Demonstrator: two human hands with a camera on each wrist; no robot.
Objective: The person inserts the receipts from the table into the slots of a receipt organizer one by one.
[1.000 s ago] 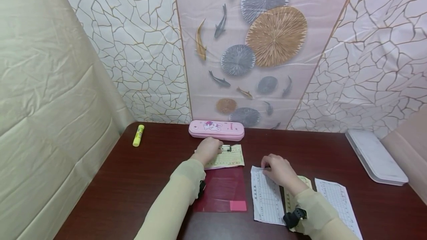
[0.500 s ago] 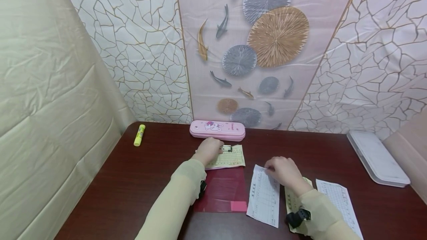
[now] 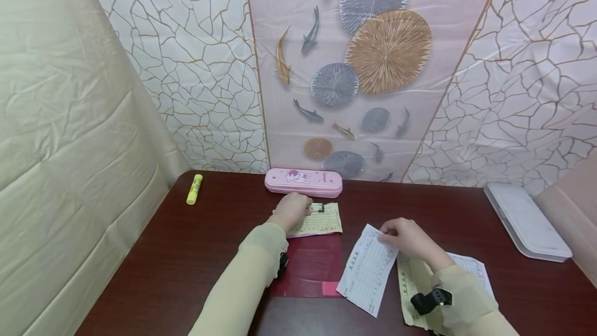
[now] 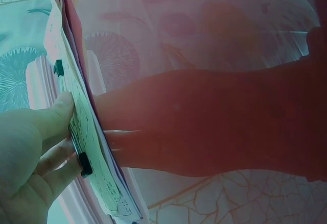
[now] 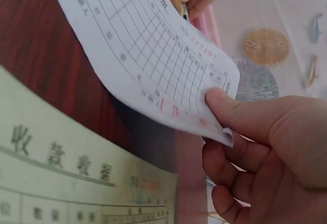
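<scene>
My left hand (image 3: 290,210) grips a metal clip with black ends (image 3: 317,208) at the top of a small stack of yellowish receipt forms (image 3: 324,223). In the left wrist view the thumb presses on the clip's face, and a red see-through sheet (image 4: 214,106) spans the view beyond the papers. That red sheet (image 3: 310,263) lies below the stack in the head view. My right hand (image 3: 410,240) pinches a white printed receipt (image 3: 368,268) by its top right corner, thumb on the printed side. The receipt hangs tilted, its lower left corner overlapping the sheet's pink label (image 3: 330,288).
A yellow receipt (image 3: 410,287) and another white receipt (image 3: 475,268) lie under the right forearm. Behind the left hand stands a pink pencil case (image 3: 303,183). A yellow glue stick (image 3: 194,190) lies far left, a white flat case (image 3: 527,222) far right.
The right hand has moved slightly right, lifting and tilting the white receipt so its lower end has swung left toward the red sheet. The left hand has stayed on the clip.
</scene>
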